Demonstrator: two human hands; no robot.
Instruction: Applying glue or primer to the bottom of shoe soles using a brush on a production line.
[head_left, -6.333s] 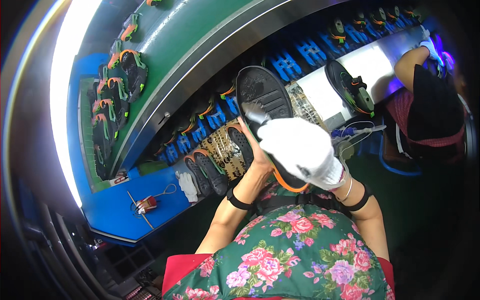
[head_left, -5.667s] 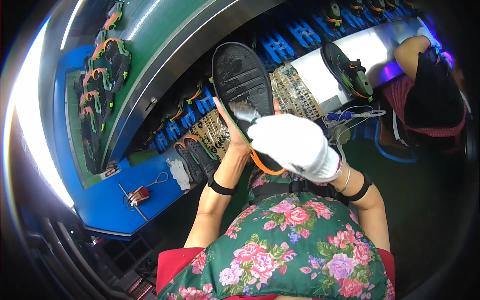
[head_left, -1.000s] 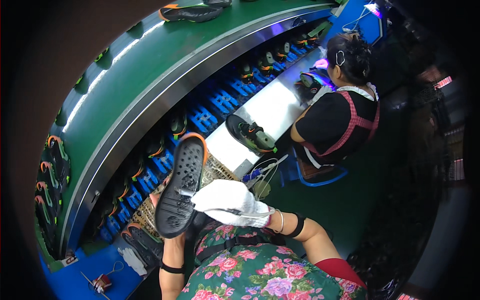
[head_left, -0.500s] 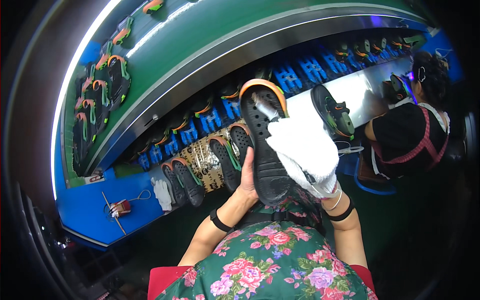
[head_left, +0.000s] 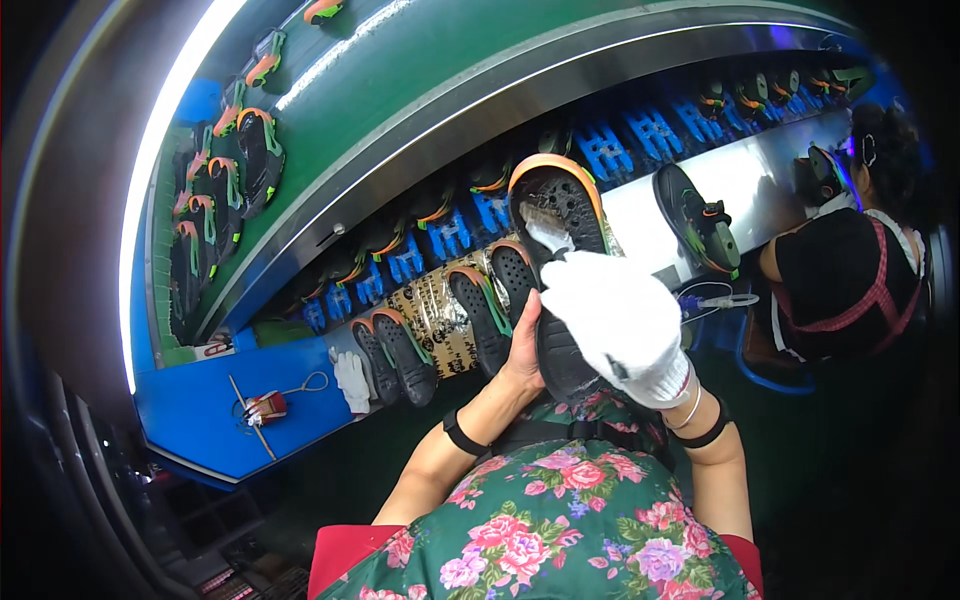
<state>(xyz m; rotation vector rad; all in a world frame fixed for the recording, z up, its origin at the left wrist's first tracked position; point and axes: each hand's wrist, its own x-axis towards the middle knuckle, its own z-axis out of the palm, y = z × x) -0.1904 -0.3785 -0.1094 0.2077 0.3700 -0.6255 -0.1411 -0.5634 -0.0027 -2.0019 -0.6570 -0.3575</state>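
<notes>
Since a second ago, the brush [head_left: 548,230] has travelled from mid-length on the sole [head_left: 575,205] to its holed, orange-rimmed end. Leftmost, the blue desk [head_left: 210,400] ends in an angled front edge; then other soles [head_left: 406,360] lie near. My bare left hand [head_left: 526,345] grips the sole's left edge, fingers hidden beneath, holding it above my apron [head_left: 545,510]. My gloved right hand [head_left: 620,320] closes its grip round the brush. Should my left slacken, I judge brushing could twist the sole. Rightward, a gap separates it from the shoe [head_left: 690,215]; swinging that way might snag the cable [head_left: 725,301].
</notes>
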